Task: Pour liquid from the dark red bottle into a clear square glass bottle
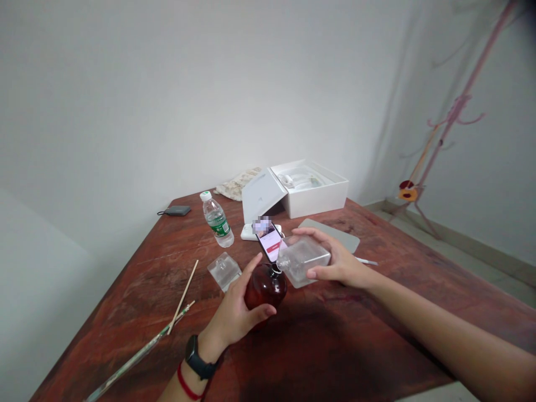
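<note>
My left hand (240,312) is wrapped round a dark amber bottle (268,291) standing on the table, its narrow mouth uncovered. In my right hand (335,259) is a clear square bottle (305,258), tipped on its side with its neck at the amber bottle's mouth. Whether any liquid passes between them I cannot tell. A second clear square glass piece (225,271) rests on the table left of the amber bottle. Behind the two bottles a phone (270,241) with a lit screen leans upright.
A water bottle (218,220) with a green label stands at the back left, near a grey power bank (176,210). An opened white box (318,198) is at the back. Wooden sticks (183,296) lie at left, and a flat grey device (335,233) lies behind my right hand.
</note>
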Tool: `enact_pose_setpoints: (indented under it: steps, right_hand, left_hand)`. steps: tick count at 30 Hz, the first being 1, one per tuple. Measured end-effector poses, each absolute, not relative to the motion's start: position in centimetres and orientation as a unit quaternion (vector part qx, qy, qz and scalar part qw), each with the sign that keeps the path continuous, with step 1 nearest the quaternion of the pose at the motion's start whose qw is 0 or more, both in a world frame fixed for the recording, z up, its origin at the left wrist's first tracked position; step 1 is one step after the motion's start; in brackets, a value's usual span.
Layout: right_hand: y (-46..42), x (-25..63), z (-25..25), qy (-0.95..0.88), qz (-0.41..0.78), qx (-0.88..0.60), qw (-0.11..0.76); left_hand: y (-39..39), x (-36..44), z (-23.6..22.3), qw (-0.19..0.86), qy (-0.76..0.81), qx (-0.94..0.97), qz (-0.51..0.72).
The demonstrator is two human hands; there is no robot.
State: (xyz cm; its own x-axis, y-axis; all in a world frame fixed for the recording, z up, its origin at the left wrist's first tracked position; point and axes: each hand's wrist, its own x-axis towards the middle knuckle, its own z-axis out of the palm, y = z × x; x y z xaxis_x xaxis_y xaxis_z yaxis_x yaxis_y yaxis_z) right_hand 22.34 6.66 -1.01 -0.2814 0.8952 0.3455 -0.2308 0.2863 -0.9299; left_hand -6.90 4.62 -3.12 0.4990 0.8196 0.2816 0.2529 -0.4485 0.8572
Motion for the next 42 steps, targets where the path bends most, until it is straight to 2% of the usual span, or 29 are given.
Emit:
enact_pose_setpoints:
  steps: [23,31,42]
  right_hand:
    - [6.2,22.7,-0.7,-0.676,0.452,-0.243,0.529]
    - [5.6,23.0,-0.6,-0.691,0.424,-0.270,0.519]
    - [5.3,23.9,-1.7,-0.696,0.374,-0.352,0.502]
  left_hand:
    - [4.4,-6.7,-3.0,0.378,0.345,0.788,0.343]
    - [4.8,-6.9,-3.8,0.393,0.327,0.791,0.336]
    - [3.9,-6.4,-2.8,0.392,0.332,0.782,0.352]
